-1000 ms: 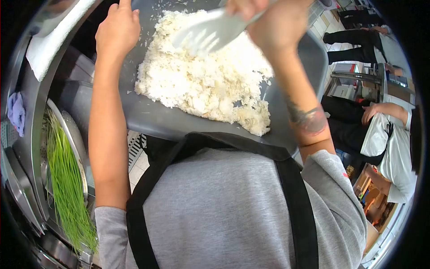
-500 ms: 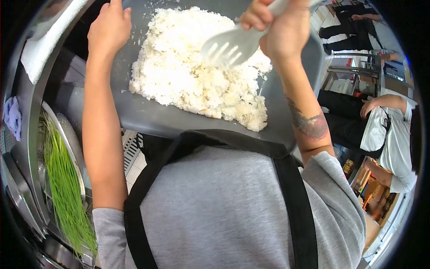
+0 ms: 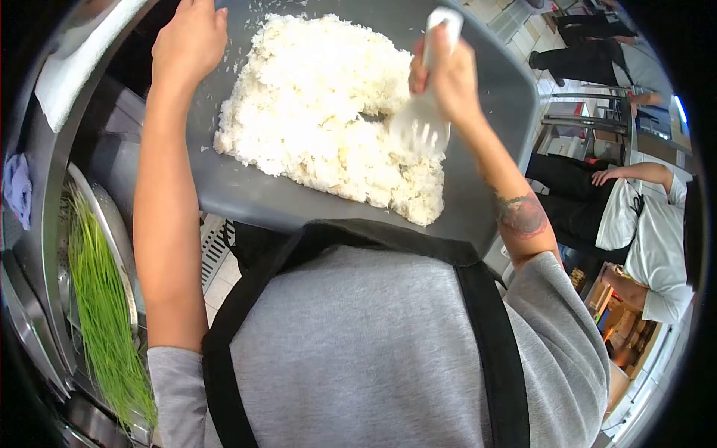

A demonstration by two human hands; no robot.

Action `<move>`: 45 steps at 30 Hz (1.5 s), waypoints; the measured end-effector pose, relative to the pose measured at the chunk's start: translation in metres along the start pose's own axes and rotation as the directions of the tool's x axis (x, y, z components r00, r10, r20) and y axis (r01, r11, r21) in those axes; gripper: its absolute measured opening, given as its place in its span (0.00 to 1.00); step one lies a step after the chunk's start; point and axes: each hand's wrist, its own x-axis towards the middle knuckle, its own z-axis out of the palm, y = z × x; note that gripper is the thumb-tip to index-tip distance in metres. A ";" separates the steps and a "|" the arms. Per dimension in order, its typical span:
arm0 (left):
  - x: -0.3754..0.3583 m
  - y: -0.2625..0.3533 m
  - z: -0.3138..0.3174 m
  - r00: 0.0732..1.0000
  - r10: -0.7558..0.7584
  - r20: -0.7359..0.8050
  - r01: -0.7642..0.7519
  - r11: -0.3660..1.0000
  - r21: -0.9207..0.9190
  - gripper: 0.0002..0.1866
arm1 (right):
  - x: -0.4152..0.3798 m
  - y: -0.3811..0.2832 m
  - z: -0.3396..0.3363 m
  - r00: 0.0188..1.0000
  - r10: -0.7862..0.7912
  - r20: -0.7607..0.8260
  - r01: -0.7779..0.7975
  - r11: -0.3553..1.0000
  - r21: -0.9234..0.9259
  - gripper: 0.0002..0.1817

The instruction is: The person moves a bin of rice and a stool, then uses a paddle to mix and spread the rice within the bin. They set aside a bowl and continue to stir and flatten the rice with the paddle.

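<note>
A wide grey tub [image 3: 258, 205] holds a broad mound of cooked white rice [image 3: 314, 104], with a small gap showing the bottom near its right part. My right hand [image 3: 452, 78] is closed round the pale handle of a slotted serving spoon [image 3: 420, 128]. The spoon's head points down against the right side of the rice and is blurred by motion. At the tub's left edge, my left hand [image 3: 190, 41] grips the rim, thumb toward the inside; its fingertips are partly cut off by the top of the view.
Long green chives [image 3: 104, 321] lie by a round metal lid or bowl [image 3: 112, 216] at lower left. A white cloth [image 3: 75, 75] and a purple-blue rag [image 3: 16, 190] are on the left. To the right, a person in a white shirt [image 3: 650, 239] stands near the counter; another stands farther back.
My right hand has swung the spoon right and turned it more upright, its head now lower at the rice's right side. A gap has appeared in the rice. My left hand stays at the rim.
</note>
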 end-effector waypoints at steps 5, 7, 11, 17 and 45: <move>0.000 0.000 0.000 0.999 0.020 -0.028 -0.020 1.000 -0.003 0.19 | 0.042 -0.040 0.027 0.780 -0.387 -0.492 0.580 0.742 0.336 0.28; -0.001 0.004 -0.004 1.000 0.009 -0.017 -0.009 1.000 -0.014 0.19 | 0.060 -0.005 0.020 0.692 -0.698 -0.187 0.720 0.643 0.261 0.22; 0.000 -0.003 -0.002 0.999 0.039 -0.020 -0.040 0.999 -0.030 0.18 | 0.029 0.045 0.006 0.889 -0.387 -0.244 0.435 0.882 0.184 0.32; 0.000 0.006 -0.007 1.000 -0.011 0.020 0.012 1.000 -0.029 0.18 | -0.003 0.017 -0.023 0.984 -0.016 -0.180 0.044 0.987 0.157 0.28; 0.022 -0.046 0.025 0.999 -0.034 -0.016 0.033 0.997 -0.074 0.20 | -0.004 -0.039 0.027 0.990 -0.138 0.014 0.132 0.969 0.211 0.17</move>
